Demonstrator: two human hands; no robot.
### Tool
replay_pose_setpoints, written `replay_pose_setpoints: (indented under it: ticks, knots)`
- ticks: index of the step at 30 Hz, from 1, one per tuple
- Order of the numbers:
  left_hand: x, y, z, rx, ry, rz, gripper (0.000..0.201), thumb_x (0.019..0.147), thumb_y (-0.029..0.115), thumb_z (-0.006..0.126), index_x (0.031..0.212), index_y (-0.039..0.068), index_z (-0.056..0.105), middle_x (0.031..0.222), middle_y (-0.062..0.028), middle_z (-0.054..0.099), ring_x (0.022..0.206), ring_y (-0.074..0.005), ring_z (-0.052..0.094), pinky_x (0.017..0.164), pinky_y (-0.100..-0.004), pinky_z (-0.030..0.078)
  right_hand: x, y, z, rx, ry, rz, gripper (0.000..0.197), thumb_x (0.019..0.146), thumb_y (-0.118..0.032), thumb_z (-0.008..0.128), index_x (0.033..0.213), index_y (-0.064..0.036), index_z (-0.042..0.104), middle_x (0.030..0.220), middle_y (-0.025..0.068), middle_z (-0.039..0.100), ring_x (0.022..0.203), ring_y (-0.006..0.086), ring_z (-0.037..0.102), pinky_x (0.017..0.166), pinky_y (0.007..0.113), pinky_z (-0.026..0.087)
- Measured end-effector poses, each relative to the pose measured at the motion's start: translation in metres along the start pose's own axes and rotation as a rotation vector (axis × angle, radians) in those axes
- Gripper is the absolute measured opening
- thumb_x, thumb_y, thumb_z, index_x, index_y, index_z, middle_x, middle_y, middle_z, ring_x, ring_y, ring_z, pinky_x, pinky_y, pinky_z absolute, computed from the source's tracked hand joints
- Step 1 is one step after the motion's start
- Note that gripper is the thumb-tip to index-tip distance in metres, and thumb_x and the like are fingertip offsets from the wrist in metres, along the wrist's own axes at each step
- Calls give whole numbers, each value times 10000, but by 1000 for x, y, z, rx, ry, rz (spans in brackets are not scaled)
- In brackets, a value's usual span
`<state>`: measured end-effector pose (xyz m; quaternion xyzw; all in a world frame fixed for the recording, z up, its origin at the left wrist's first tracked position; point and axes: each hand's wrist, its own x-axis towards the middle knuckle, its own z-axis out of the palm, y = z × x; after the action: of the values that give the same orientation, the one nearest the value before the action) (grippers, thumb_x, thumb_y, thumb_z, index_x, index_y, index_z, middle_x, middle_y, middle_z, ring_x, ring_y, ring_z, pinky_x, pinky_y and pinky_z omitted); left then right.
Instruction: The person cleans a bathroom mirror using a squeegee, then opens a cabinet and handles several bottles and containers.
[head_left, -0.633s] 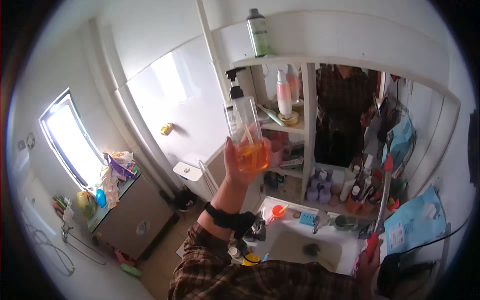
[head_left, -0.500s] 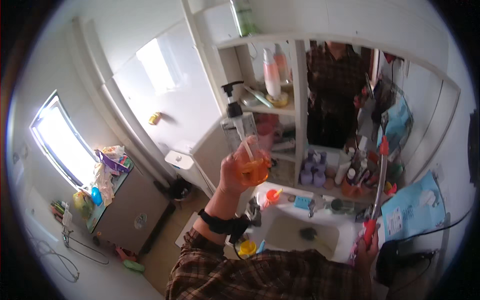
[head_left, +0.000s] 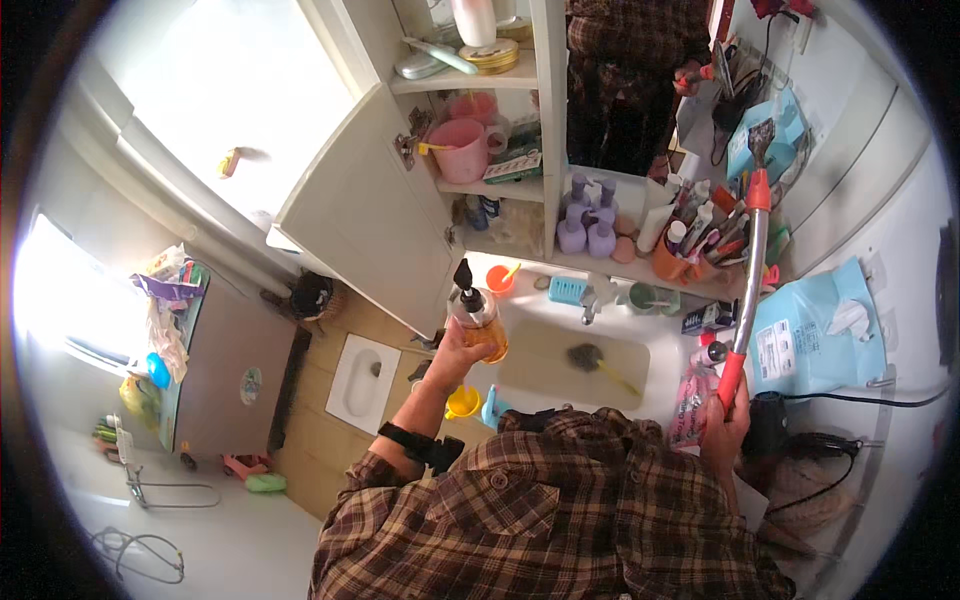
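My left hand is wrapped round a clear pump bottle with amber liquid and a black pump top. It holds the bottle upright over the left end of the white sink. At the right, my right hand grips the lower red handle of a long metal-shafted tool. Its shaft rises past the mirror to a dark, flat head whose kind I cannot make out. A dark-headed brush with a yellow-green handle lies in the sink basin.
The cabinet door hangs open left of shelves holding a pink mug. Purple pump bottles and an orange holder line the mirror ledge. Right are a blue tissue pack and a hair dryer. A squat toilet is left.
My left hand has lowered the pump bottle from in front of the shelves to the sink's left end. The view has tilted downward. My right hand still grips the long tool.
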<state>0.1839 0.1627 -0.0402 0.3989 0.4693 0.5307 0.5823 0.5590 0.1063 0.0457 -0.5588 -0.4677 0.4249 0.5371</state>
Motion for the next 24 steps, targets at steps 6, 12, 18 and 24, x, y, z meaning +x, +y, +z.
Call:
replay_pose_setpoints:
  ticks: [6, 12, 18, 24]
  knots:
    - [18, -32, -8, 155, 164, -44, 569, 642, 8, 633, 1148, 48, 376, 1071, -64, 483, 1003, -174, 476, 869, -316, 392, -7, -3, 5, 64, 8, -35, 485, 782, -118, 500, 1236, -30, 355, 765, 17, 503, 514, 70, 424, 458, 203, 375]
    - [45, -58, -20, 217, 274, 7, 544, 651, -6, 633, 1126, 25, 369, 1079, -86, 479, 1012, -190, 479, 868, -306, 396, -16, 8, -7, -81, 20, -63, 521, 779, -139, 517, 1250, -16, 332, 780, 36, 507, 532, 84, 454, 487, 204, 399]
    - [66, -70, -19, 161, 384, 156, 277, 707, 78, 644, 960, 25, 543, 890, -48, 581, 815, -136, 548, 735, -276, 438, -25, 19, -14, -83, 56, -46, 480, 816, -165, 538, 1227, 2, 354, 802, 39, 493, 663, 100, 505, 533, 203, 431]
    - [96, -67, -13, 387, 495, 242, 635, 622, 94, 705, 1133, 45, 332, 1098, -101, 477, 1029, -226, 485, 859, -333, 403, -34, 49, -33, -267, 152, -166, 551, 839, -121, 497, 1316, -12, 244, 652, 18, 459, 469, 60, 411, 413, 189, 346]
